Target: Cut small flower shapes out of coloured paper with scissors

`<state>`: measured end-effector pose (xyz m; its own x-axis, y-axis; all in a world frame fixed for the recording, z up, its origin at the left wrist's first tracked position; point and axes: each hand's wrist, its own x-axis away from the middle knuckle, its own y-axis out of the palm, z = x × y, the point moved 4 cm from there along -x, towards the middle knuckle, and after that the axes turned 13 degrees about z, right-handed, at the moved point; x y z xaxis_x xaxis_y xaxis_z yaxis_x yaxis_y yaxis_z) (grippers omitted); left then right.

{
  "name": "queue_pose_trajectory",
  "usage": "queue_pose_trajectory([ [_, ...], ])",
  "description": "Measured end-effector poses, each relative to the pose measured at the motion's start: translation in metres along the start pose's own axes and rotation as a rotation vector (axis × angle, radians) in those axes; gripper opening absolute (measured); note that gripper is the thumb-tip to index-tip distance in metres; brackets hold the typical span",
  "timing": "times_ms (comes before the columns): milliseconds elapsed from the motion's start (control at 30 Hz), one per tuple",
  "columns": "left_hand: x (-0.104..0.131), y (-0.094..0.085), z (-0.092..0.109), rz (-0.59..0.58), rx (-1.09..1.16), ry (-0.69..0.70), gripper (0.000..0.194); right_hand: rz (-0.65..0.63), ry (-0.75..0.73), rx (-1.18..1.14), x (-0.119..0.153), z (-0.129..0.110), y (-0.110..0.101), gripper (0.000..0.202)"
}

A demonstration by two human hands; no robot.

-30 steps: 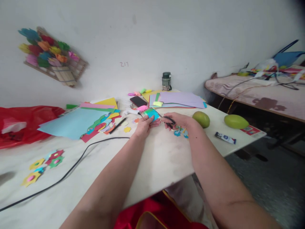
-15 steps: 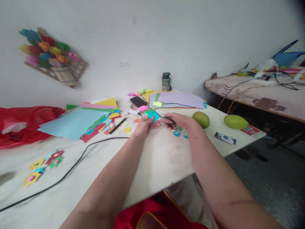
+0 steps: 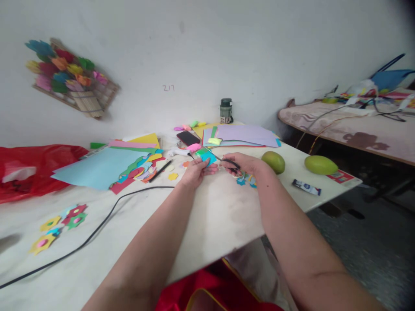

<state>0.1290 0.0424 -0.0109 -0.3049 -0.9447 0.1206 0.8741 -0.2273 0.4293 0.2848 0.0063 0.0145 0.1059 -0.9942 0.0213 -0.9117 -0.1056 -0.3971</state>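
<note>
Over a white table [image 3: 227,207], the left hand [image 3: 194,172] pinches a small paper [image 3: 210,159], blue with green at its far end, between thumb and fingers. The right hand [image 3: 244,163] curls around black-handled scissors [image 3: 231,163], their long axis slanting away leftward, blades along the paper's right edge. Beyond are coloured sheets [image 3: 243,134], a flask [image 3: 226,111], a pale wall [image 3: 201,52].

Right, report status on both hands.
Left hand holding blue paper. Right hand on scissors, blades close against paper. Pink lump just beyond.
</note>
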Motion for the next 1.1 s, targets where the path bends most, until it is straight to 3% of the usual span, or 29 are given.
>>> queue_pose_trajectory([
  [500,-0.0025,-0.0014,-0.0001,-0.007,-0.03,0.024,0.007,-0.027,0.002,-0.066,0.0048,-0.0036,0.0005,0.02],
  [767,-0.0036,-0.0018,0.0,0.004,0.008,0.026,0.008,-0.006,-0.025,-0.051,0.0035,0.0,-0.0006,0.007],
  [1100,-0.0045,-0.0014,0.0005,0.079,0.002,0.071,0.007,-0.005,-0.032,0.009,0.0039,-0.0002,-0.0011,0.019],
])
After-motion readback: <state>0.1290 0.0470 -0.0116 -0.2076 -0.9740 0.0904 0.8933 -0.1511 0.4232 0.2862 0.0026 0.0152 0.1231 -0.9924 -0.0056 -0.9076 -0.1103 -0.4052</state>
